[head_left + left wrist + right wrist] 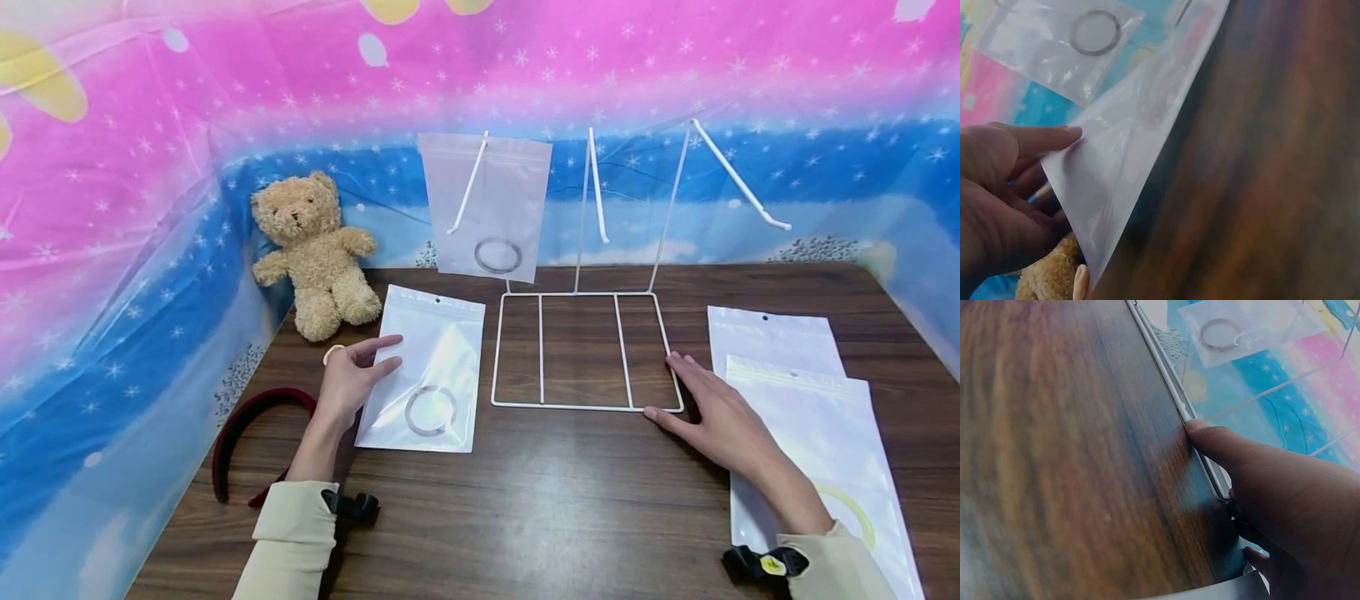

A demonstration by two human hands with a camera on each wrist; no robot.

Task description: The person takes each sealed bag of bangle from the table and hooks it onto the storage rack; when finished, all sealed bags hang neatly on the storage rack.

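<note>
My left hand (348, 375) pinches the left edge of a white zip bag (420, 333), which has a hang hole at its top and a grey ring showing inside. In the left wrist view the thumb lies on the face of this bag (1116, 137). At the front right corner of a white wire display rack (570, 407), my right hand (720, 421) holds the base, thumb on the front rail and fingers along the side rail. A similar bag (517, 192) with a grey ring hangs from the rack's left hook; the middle and right hooks (738, 171) are bare.
Two more white bags (810, 425) overlap on the right of the brown table (555, 517), the front one with a yellowish ring. A teddy bear (315, 258) sits at the back left, and a dark red headband (232, 433) lies by my left forearm. Patterned cloth surrounds the table.
</note>
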